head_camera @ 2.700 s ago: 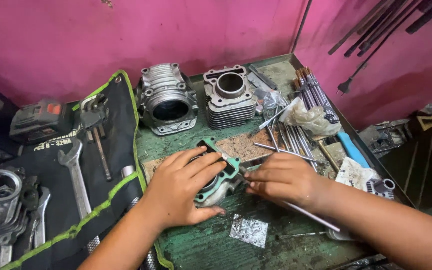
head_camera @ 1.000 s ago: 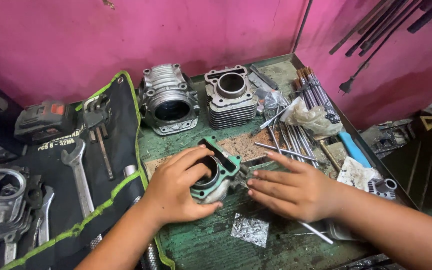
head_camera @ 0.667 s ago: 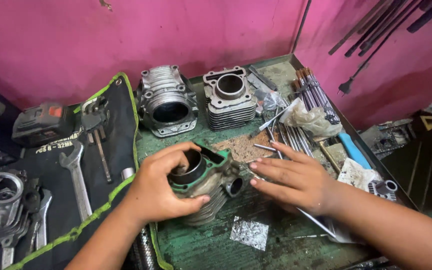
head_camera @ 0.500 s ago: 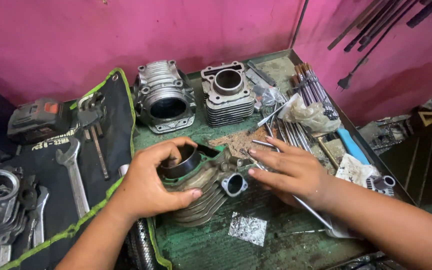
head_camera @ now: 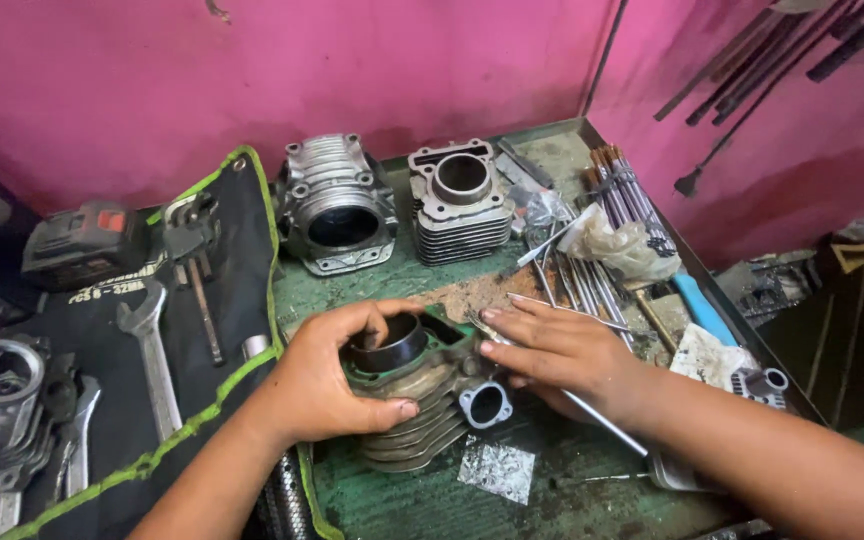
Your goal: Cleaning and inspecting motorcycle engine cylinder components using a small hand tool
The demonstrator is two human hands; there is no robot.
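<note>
My left hand grips a finned grey engine cylinder that lies tilted on the green bench, thumb over its open bore. A green gasket sits on the cylinder's top face. My right hand lies flat beside it, fingers stretched out with the tips touching the gasket edge. A thin metal rod runs out from under that hand toward the lower right.
Two more finned cylinders stand at the back. A black tool roll on the left holds a wrench; a cordless tool lies on it. Rods, a plastic bag and a blue handle lie right.
My left hand has tipped the cylinder up from lying flat and turned it, so its fins and side port now show. My right hand moved up against the gasket edge.
</note>
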